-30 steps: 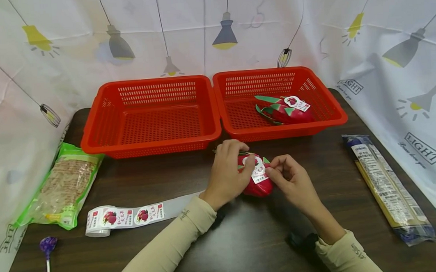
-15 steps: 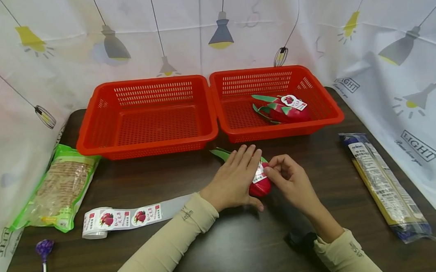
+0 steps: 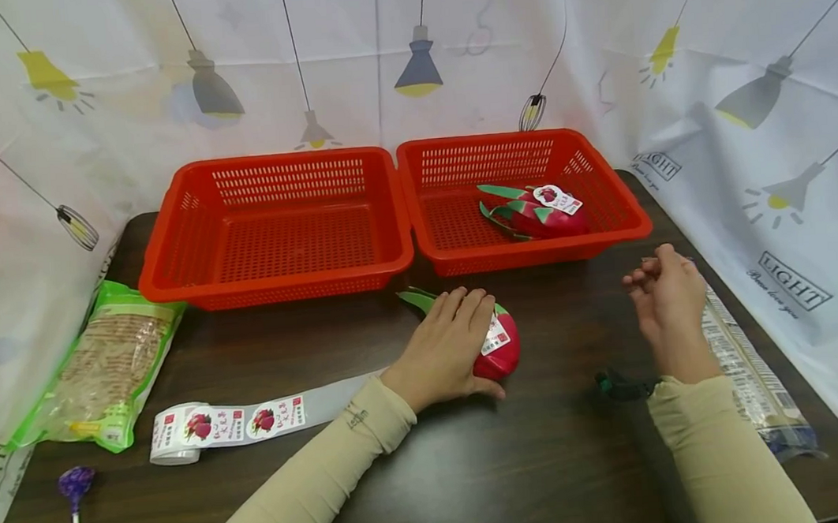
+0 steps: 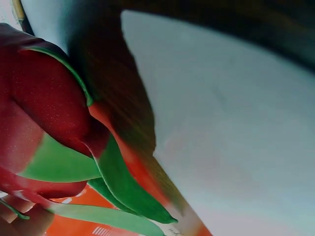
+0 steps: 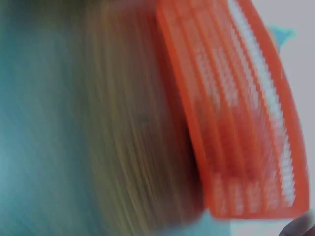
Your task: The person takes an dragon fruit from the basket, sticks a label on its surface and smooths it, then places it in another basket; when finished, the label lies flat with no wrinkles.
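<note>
A red dragon fruit [image 3: 505, 352] with green leaves and a white label [image 3: 495, 335] lies on the dark table in front of the baskets. My left hand [image 3: 441, 351] holds it from the left, fingers over its top and thumb along the near side. In the left wrist view the dragon fruit [image 4: 44, 103] fills the left, with fingertips [image 4: 29, 221] against it at the bottom corner. My right hand [image 3: 670, 300] is raised at the right, fingers loosely curled with nothing in them, overlapping a long packet [image 3: 752, 370].
Two red baskets [image 3: 278, 288] stand side by side at the back; the right one [image 3: 532, 257] holds another labelled dragon fruit [image 3: 548, 217]. A label roll [image 3: 175, 436] trails its strip under my left forearm. A green-edged bag [image 3: 107, 365] and a lollipop [image 3: 75, 485] lie left.
My right hand has left the label on the dragon fruit and swung to the right. My left hand went from fingertips at the label to lying over the fruit's left side.
</note>
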